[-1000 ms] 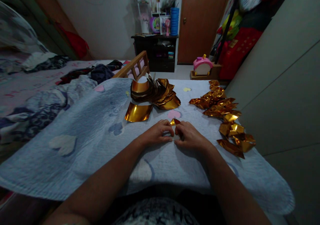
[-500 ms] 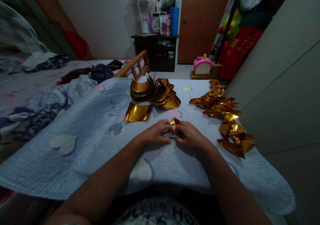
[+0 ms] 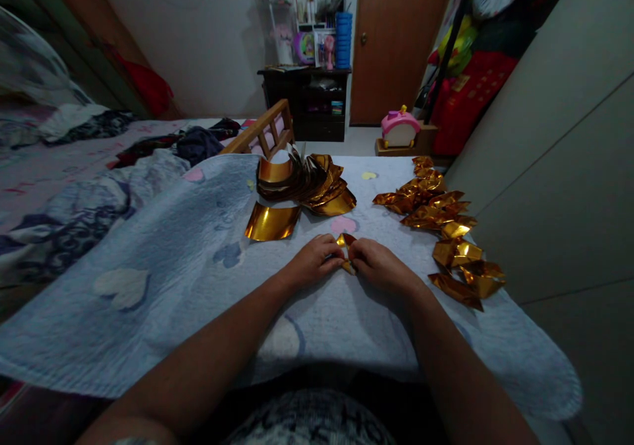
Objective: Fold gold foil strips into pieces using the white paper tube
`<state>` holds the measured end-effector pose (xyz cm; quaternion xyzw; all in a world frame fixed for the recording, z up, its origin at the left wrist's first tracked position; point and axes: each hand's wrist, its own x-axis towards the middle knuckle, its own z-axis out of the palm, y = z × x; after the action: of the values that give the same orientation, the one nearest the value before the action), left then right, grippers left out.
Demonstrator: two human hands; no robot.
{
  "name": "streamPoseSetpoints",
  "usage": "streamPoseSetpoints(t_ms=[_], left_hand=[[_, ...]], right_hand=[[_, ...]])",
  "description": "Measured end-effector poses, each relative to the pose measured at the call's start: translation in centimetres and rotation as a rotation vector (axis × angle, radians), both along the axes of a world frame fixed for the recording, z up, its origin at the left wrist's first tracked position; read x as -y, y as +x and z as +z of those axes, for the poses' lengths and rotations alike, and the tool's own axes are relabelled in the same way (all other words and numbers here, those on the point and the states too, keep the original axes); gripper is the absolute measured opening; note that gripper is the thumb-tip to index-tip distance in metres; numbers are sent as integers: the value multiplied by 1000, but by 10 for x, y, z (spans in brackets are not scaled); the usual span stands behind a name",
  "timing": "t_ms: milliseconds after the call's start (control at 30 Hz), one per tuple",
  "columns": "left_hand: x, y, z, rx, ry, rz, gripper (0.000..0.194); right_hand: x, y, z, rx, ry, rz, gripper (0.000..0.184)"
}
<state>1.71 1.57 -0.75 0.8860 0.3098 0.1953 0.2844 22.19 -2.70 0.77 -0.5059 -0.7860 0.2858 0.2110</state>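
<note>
Head view: foil [image 3: 345, 239] sits between left hand [image 3: 317, 259] and right hand [image 3: 379, 264], on or just above the cloth [image 3: 198, 326]; both pinch its sides. Looks light, thin, slick; should crease easily, may tear if pulled. Hold by side edges, light pinch.
</note>
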Motion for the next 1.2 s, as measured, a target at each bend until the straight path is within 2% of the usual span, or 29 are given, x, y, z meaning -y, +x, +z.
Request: streamPoseSetpoints(t_ms=[167, 333, 567, 933, 1100, 1200], left_hand=[[2, 5, -3, 0, 19, 44, 6], [3, 7, -2, -39, 52, 66, 6], [5, 11, -2, -73, 88, 88, 8], [7, 13, 0, -87, 124, 118, 8], [8, 13, -2, -76, 121, 127, 8], [8, 13, -2, -70, 112, 133, 9]], right_hand=[[-2, 0, -7, -20, 8, -13, 14], [-1, 0, -7, -31, 25, -7, 8], [-1, -1, -5, -58, 32, 6, 9], [-1, -2, -13, -34, 66, -20, 13], [-2, -2, -10, -63, 27, -31, 9], [-3, -3, -8, -77, 10, -41, 15]])
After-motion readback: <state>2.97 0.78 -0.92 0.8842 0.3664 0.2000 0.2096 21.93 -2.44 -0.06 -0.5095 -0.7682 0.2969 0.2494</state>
